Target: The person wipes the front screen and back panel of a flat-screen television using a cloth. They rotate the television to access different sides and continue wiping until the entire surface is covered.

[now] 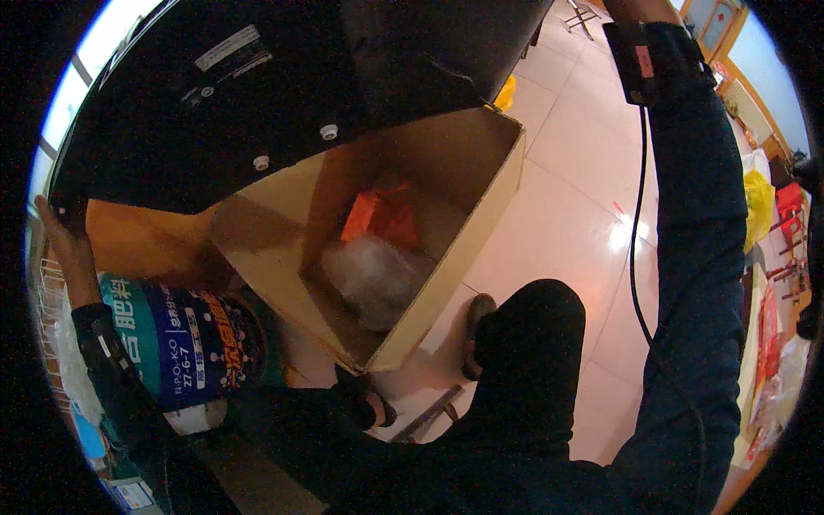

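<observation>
A large black panel (290, 84) with white labels and small white round fittings spans the upper left. My left hand (67, 248) is at its lower left corner, the palm against the edge and some fingers hidden. Only the wrist of my right arm shows at the top right; that hand is out of view. Below the panel stands an open cardboard box (450, 277), partly covered by it. Inside the box lie an orange-red block-shaped thing (383, 215) and a clear crumpled plastic bag (376, 277).
A green and blue printed sack or bucket (177, 341) bearing writing stands left of the box. My knee (534, 341) is close to the box's right side. A dark bar-like object (428, 412) lies on the tiled floor (560, 212). Yellow bags (759, 206) and red items line the right side.
</observation>
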Tool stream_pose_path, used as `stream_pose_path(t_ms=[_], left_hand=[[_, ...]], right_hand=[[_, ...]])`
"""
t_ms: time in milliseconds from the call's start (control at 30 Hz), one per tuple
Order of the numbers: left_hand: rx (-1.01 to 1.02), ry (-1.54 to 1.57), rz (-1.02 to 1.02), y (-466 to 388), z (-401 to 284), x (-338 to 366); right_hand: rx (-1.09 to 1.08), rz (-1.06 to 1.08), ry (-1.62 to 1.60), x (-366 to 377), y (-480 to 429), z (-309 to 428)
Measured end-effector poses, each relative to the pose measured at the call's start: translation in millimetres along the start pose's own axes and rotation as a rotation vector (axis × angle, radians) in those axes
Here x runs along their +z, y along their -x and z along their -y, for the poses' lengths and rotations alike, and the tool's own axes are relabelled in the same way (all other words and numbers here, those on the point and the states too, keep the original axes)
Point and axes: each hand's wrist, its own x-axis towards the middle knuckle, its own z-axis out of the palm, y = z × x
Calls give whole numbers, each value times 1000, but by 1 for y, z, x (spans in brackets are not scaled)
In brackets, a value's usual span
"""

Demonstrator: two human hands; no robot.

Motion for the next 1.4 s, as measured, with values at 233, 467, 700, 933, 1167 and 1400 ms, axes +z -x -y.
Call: stream_pose_path(t_ms=[233, 467, 700, 933, 1167, 1400], left_hand=[[224, -481, -185, -11, -16, -6], [802, -876, -42, 7, -44, 29], [565, -962, 148, 12, -61, 51], [763, -950, 154, 22, -67, 57], [834, -917, 127, 33, -68, 54], [888, -912, 74, 39, -71, 57]], right_hand=[[4, 18, -55, 4, -10, -6], [24, -1, -111, 5, -19, 3], [38, -31, -75, 5, -25, -6], [102, -68, 36, -4, -36, -17], [-788, 77, 609, 14, 54, 37], [-1187, 600, 700, 113, 132, 98]])
